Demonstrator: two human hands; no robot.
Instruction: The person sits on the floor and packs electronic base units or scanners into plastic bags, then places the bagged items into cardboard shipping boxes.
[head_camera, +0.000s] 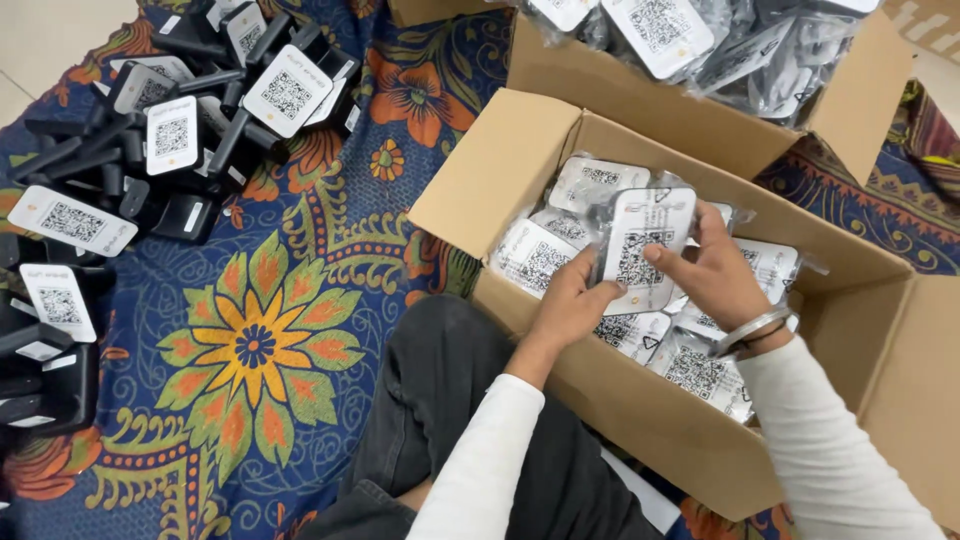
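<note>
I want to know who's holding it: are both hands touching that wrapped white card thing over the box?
Touching. The head view shows the left hand gripping the bagged device from below and the right hand pressing its front.

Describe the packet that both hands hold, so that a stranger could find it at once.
Find the open cardboard box in front of the person. Inside lie many white bagged packets. The held packet alone stands raised above them, between the left hand and the right hand.

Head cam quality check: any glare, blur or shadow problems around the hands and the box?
Head view: soft, even light, no hard shadows. Mild glare on the plastic wrap of the bagged device held by the left hand and right hand. Hands look sharp, no obvious motion blur. Inside the cardboard box, its near wall shades the lower bags slightly. The unbagged black devices at left are slightly soft, wide-angle stretched.
</note>
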